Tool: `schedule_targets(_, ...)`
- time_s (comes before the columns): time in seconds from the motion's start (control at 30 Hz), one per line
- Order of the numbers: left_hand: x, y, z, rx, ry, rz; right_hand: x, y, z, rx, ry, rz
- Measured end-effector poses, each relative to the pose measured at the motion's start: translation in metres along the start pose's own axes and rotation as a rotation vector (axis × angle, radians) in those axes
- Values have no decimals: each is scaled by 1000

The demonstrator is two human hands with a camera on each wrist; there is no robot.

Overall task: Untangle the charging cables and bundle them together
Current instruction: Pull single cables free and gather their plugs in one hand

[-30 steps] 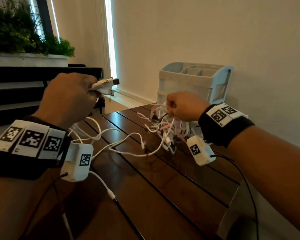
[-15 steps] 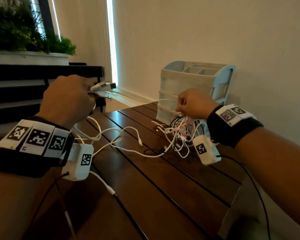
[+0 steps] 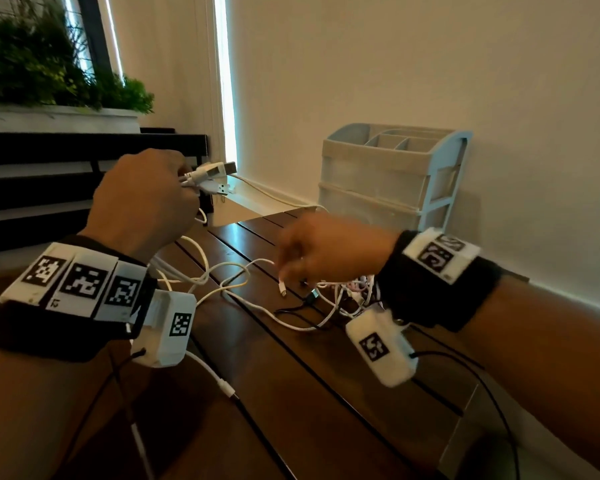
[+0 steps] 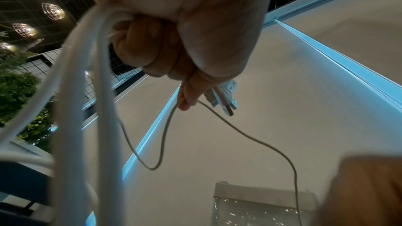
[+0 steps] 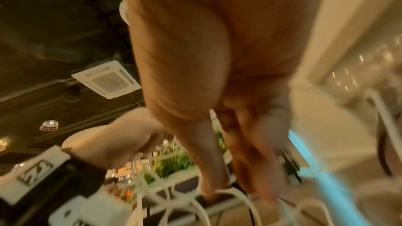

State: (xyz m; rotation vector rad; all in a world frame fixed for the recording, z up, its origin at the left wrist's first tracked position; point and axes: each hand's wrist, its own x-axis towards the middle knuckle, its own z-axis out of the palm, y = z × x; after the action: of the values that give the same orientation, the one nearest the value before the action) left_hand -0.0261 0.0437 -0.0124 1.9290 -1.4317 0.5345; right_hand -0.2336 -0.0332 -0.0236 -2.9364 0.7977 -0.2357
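My left hand is raised over the table's left side and grips a bunch of white charging cables. Their USB plugs stick out past my fingers. A thin white cable sags from that hand towards my right hand. The right hand is blurred and reaches down with its fingers at a white cable end on the table. Whether it pinches that end is unclear. The tangle of white, pink and black cables lies under my right wrist, partly hidden.
The dark slatted wooden table ends close on the right, by the wall. A pale blue desk organiser stands at its far edge behind the tangle. A planter with green plants is at the far left. Loose white cable loops lie between my hands.
My right hand has dropped from pulling the thin cable taut above the tangle and moved left, down to a cable end on the table. The thin cable now sags. The left hand barely moved.
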Motion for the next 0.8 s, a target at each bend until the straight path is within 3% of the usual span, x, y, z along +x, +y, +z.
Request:
schedule_targets(0.07, -2, 4, 0, -14, -9, 3, 9, -3, 26, -95, -404, -25)
schedule_targets(0.1, -3, 6, -1, -16, -13, 2, 15, -2, 37, -178, -496, -49)
schedule_targets(0.17, -3, 6, -2, -15, -13, 2, 23, 1, 50, -314, -554, -78)
schedule_targets(0.3, 0, 0, -5, 6, -5, -3, 27, 6, 49, -431, -589, 77)
schedule_targets(0.37, 1, -4, -4, 21, -11, -16, 25, 18, 47, -468, -563, 180)
schedule_targets(0.47, 1, -6, 1, 46, -40, -34, 19, 27, 40, -244, -443, 345)
schedule_targets(0.53, 2, -7, 5, 46, -54, -41, 18, 31, 24, -86, -372, 366)
schedule_targets(0.57, 2, -6, 6, 43, -56, -43, 17, 31, 13, -21, -259, 343)
schedule_targets(0.67, 3, -4, 8, 34, -52, -33, 15, 34, -17, 188, 290, 307)
schedule_targets(0.7, 3, -3, 8, 31, -47, -25, 15, 35, -21, 253, 330, 312)
schedule_targets(0.73, 3, -1, 8, 25, -41, -16, 15, 34, -22, 312, 250, 334)
schedule_targets(0.8, 2, 0, 7, 22, -41, -16, 16, 35, -13, 310, -42, 373)
